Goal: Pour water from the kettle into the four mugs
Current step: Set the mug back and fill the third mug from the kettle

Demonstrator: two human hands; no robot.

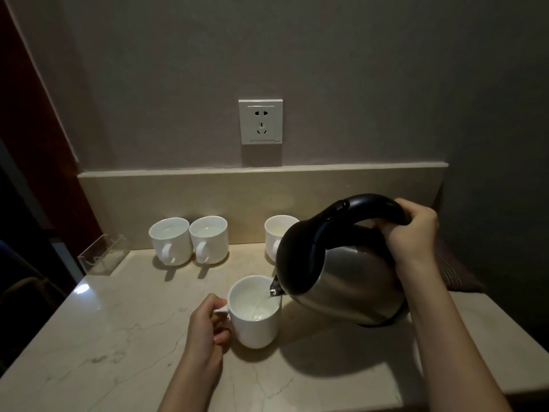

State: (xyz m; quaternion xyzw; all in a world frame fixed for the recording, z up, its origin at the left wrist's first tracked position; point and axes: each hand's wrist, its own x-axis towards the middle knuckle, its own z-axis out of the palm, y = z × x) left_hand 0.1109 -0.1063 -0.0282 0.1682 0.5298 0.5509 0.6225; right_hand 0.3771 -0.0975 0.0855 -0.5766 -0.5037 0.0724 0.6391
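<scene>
My right hand (413, 230) grips the black handle of a steel kettle (347, 281), which is tilted left with its spout over a white mug (255, 325). Water runs from the spout into this mug. My left hand (208, 325) holds the mug's handle as it stands on the counter. Two more white mugs (170, 242) (209, 240) stand side by side at the back left, each with water inside. A further white mug (276, 233) at the back is partly hidden behind the kettle.
The pale marble counter (118, 337) meets a low backsplash ledge. A clear plastic holder (101, 257) sits at the counter's left edge. A wall socket (260, 121) is above the ledge. Something dark and striped (457, 272) lies behind the kettle at right.
</scene>
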